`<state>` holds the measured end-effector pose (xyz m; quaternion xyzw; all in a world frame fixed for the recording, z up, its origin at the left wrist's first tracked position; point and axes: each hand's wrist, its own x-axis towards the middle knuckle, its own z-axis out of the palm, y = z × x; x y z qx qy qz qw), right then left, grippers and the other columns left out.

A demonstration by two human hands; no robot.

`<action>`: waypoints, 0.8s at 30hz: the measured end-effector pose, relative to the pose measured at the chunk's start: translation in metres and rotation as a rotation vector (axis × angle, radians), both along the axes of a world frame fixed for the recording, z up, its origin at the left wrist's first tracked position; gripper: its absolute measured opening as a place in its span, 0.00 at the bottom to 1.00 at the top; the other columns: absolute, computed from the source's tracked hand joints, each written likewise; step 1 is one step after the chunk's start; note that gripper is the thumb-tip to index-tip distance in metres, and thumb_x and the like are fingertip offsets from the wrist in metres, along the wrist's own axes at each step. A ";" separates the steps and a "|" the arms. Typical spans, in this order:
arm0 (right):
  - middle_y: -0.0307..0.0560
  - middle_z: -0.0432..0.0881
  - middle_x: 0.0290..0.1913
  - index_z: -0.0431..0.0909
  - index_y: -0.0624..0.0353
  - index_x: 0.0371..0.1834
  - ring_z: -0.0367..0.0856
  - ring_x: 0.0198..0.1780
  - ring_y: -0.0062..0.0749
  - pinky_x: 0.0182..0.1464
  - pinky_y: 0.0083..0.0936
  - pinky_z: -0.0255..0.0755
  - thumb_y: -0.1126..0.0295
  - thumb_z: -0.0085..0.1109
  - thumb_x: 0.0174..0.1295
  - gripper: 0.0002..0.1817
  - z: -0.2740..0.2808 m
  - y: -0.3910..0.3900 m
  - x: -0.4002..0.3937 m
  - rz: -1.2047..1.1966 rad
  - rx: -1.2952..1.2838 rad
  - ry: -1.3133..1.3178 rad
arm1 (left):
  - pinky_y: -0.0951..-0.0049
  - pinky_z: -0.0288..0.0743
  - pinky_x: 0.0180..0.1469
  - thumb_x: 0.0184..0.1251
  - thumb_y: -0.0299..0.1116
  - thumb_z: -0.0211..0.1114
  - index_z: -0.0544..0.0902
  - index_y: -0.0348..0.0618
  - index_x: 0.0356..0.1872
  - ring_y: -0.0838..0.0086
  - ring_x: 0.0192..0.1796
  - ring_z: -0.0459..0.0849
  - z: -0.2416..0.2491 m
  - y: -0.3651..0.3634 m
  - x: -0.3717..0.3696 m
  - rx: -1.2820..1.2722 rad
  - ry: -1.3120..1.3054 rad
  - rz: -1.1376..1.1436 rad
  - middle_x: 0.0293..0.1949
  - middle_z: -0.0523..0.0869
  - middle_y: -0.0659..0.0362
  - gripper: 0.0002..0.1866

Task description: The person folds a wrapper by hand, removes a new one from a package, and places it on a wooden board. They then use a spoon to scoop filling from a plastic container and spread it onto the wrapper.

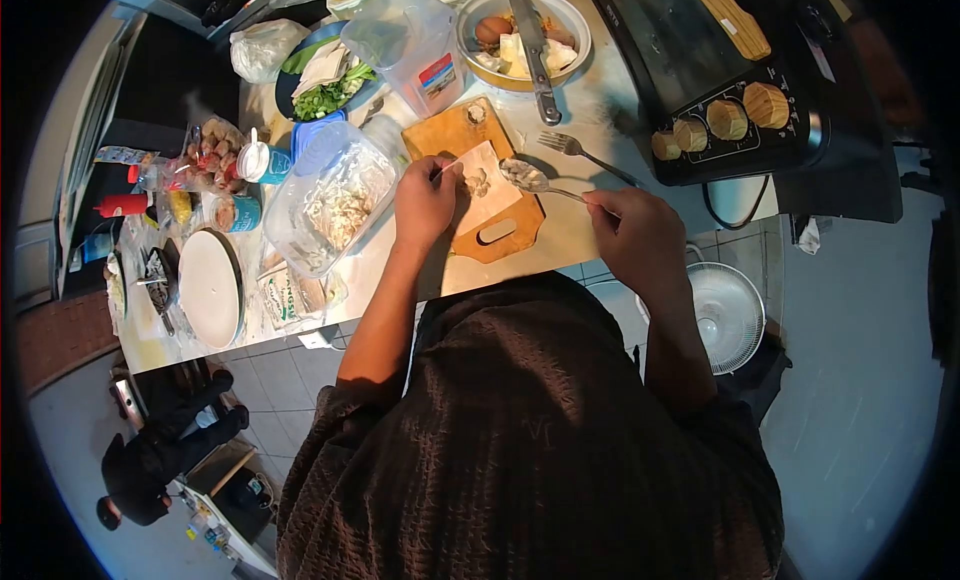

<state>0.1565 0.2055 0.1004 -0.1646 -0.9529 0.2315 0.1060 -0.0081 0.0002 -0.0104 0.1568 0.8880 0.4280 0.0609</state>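
A thin pale wrapper sheet (487,202) lies over the wooden cutting board (440,132), with a small clump of filling (476,183) on it. My left hand (428,198) has its fingers closed on the sheet's left edge. In my right hand (638,238) is the handle of a metal spoon (560,192). The spoon's bowl carries greyish filling and hangs over the sheet's right edge. Left of my left hand, a clear plastic tub (290,225) holds a pale chopped mixture (340,208). A fork (590,158) rests on the table beyond the spoon.
A knife (530,50) lies across a bowl (582,55) with eggs and white blocks. Farther back are a plastic container (410,55) and a plate of greens (335,95). A black appliance (680,100) with wooden knobs stands right. A white plate (210,290) sits left.
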 end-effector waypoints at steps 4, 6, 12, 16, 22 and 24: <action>0.43 0.80 0.27 0.86 0.50 0.33 0.82 0.31 0.42 0.35 0.37 0.76 0.66 0.62 0.58 0.05 -0.006 0.001 -0.004 -0.001 0.016 0.031 | 0.71 0.74 0.34 0.66 0.38 0.66 0.81 0.34 0.34 0.70 0.27 0.81 0.003 -0.003 0.008 0.011 -0.033 0.034 0.25 0.84 0.52 0.14; 0.44 0.80 0.27 0.86 0.50 0.33 0.82 0.32 0.42 0.35 0.37 0.75 0.67 0.62 0.58 0.05 -0.011 0.002 -0.007 0.016 0.027 0.015 | 0.63 0.76 0.36 0.64 0.37 0.65 0.82 0.34 0.33 0.52 0.32 0.85 0.011 -0.006 0.013 -0.020 -0.104 0.045 0.27 0.83 0.43 0.13; 0.45 0.79 0.27 0.85 0.51 0.31 0.81 0.32 0.44 0.35 0.38 0.75 0.69 0.61 0.57 0.04 -0.017 -0.002 -0.011 0.074 0.060 -0.027 | 0.61 0.75 0.35 0.64 0.37 0.64 0.82 0.35 0.33 0.50 0.32 0.84 0.017 -0.011 0.019 -0.077 -0.062 0.000 0.27 0.84 0.44 0.13; 0.45 0.78 0.26 0.84 0.53 0.29 0.81 0.31 0.44 0.34 0.38 0.75 0.69 0.60 0.57 0.04 -0.020 -0.004 -0.015 0.084 0.078 0.025 | 0.61 0.75 0.35 0.64 0.37 0.64 0.82 0.35 0.33 0.49 0.32 0.84 0.020 -0.012 0.020 -0.084 -0.053 -0.026 0.27 0.84 0.44 0.13; 0.45 0.77 0.26 0.83 0.53 0.26 0.81 0.30 0.44 0.33 0.38 0.74 0.70 0.59 0.56 0.04 -0.026 -0.010 -0.015 0.091 0.110 0.010 | 0.61 0.75 0.35 0.64 0.37 0.64 0.81 0.36 0.34 0.49 0.32 0.83 0.018 -0.014 0.019 -0.080 -0.079 -0.036 0.27 0.83 0.44 0.12; 0.45 0.77 0.26 0.84 0.52 0.26 0.81 0.31 0.44 0.33 0.37 0.74 0.70 0.60 0.56 0.04 -0.021 -0.010 -0.009 0.064 0.134 -0.035 | 0.61 0.74 0.34 0.64 0.37 0.65 0.81 0.36 0.33 0.49 0.31 0.82 0.020 -0.014 0.020 -0.085 -0.077 -0.035 0.26 0.82 0.44 0.12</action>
